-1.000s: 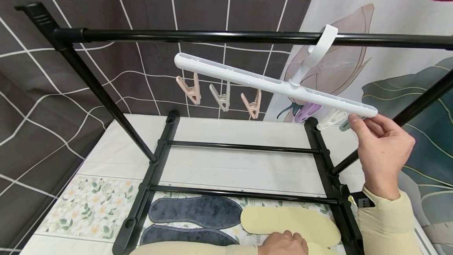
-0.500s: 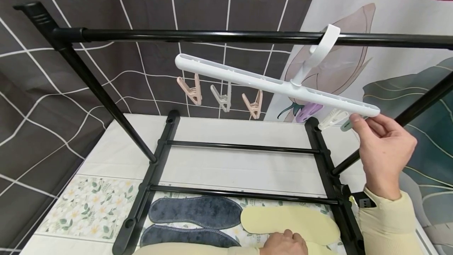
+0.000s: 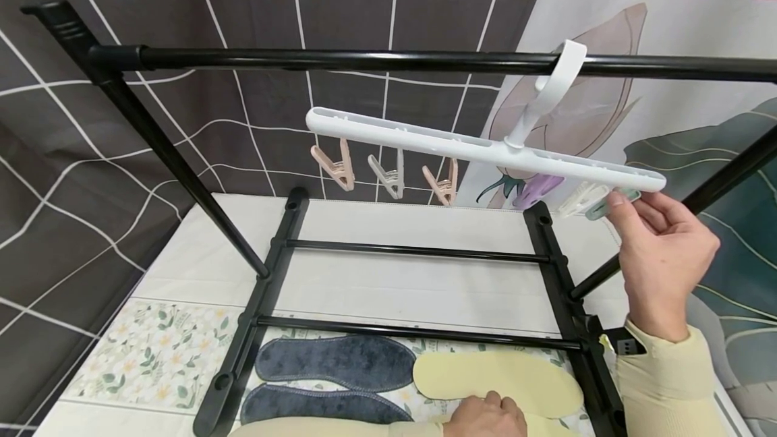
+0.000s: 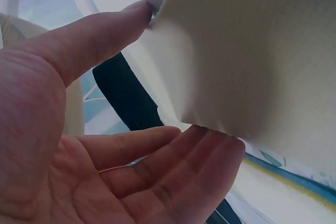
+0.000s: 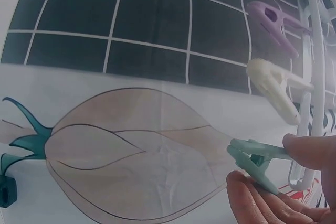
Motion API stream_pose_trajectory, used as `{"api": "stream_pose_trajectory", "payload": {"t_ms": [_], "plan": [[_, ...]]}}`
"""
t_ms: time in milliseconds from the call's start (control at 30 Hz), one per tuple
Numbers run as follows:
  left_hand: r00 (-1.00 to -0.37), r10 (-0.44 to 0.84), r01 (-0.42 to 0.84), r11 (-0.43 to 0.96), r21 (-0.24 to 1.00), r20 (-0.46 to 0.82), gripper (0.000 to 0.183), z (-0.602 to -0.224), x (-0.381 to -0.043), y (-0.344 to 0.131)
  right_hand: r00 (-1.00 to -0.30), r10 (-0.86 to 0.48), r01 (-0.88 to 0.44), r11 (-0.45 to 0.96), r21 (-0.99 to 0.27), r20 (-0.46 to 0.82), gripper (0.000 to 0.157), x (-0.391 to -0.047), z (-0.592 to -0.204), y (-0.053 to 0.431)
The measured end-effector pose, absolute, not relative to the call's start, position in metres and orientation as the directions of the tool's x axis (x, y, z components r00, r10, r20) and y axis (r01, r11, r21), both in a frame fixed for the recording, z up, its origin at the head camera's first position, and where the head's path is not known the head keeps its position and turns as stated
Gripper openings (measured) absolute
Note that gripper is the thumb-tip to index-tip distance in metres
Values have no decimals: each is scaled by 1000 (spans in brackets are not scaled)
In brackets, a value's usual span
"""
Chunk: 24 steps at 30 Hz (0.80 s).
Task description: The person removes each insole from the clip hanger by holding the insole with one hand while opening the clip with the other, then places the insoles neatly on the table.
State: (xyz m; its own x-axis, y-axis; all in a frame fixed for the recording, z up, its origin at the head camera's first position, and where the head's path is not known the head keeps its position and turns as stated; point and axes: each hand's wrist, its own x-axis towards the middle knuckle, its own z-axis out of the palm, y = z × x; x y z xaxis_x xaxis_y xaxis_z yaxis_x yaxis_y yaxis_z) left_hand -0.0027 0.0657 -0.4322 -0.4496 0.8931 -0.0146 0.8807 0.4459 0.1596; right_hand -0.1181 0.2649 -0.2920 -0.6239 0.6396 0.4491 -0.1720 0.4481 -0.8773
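A white clip hanger [image 3: 485,147] hangs by its hook on the black top bar. My right hand [image 3: 668,248] pinches the green clothespin [image 5: 254,161] near the hanger's right end, thumb above and fingers below. Beside it hang a cream clothespin [image 5: 273,87] and a purple clothespin [image 5: 273,24]. Two pink clothespins and a grey one [image 3: 387,174] dangle from the left half. Low in front, my left hand [image 3: 488,417] is at the lower yellow insole [image 4: 226,61], thumb at one edge and curled fingers at the other. Another yellow insole [image 3: 498,383] lies behind it.
A black rack's top bar [image 3: 334,59] crosses the view, with lower rails [image 3: 419,332] below. Two dark grey insoles [image 3: 334,359] lie left of the yellow ones on a floral cloth [image 3: 158,349]. A dark gridded curtain [image 3: 243,12] hangs behind.
The hanger has shifted slightly right. Its left end has dipped and its right end risen. My right hand has moved a little right with the clothespin; my left hand has barely moved.
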Motion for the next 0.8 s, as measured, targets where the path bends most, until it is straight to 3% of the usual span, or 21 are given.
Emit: {"api": "stream_pose_trajectory", "payload": {"t_ms": [233,433,533,633,800], "plan": [[-452,887,864,462,203,-96,31,-424,-7,60,-616,639,-187,450,-873,461,33,-119,-292,263],[-478,878,877,477,64,10,28,-415,-10,48,-610,627,-258,422,-869,485,41,-119,-291,262],[-521,854,853,521,32,-12,29,-411,-12,42,-608,626,-287,400,-870,489,45,-119,-289,261],[-572,814,811,579,76,-97,31,-406,-14,38,-604,629,-291,398,-870,490,45,-119,-288,261],[-654,745,730,667,148,-133,55,-396,-23,25,-609,634,-320,352,-880,475,47,-119,-287,257]]}}
